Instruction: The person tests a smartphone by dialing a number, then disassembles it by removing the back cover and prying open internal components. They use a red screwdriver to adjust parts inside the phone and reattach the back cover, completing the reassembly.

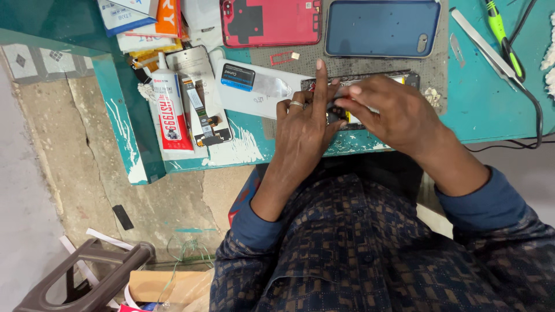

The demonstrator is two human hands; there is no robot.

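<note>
Both hands, left [303,124] and right [390,112], pinch the opened phone [404,78] at the desk [491,110] edge; a slip could drop it toward 6 o'clock.

Teal counter [491,110], paint chipped white along the near edge. At its middle a grey work mat [430,75] bearing a red phone back cover [269,22] and a blue phone case [381,27]. Left of the mat, a white glue tube [169,110], a detached phone screen [199,92], a white box [254,86]. Far right, metal tweezers [480,43], a green-handled screwdriver [503,34], a black cable [535,110].
</note>
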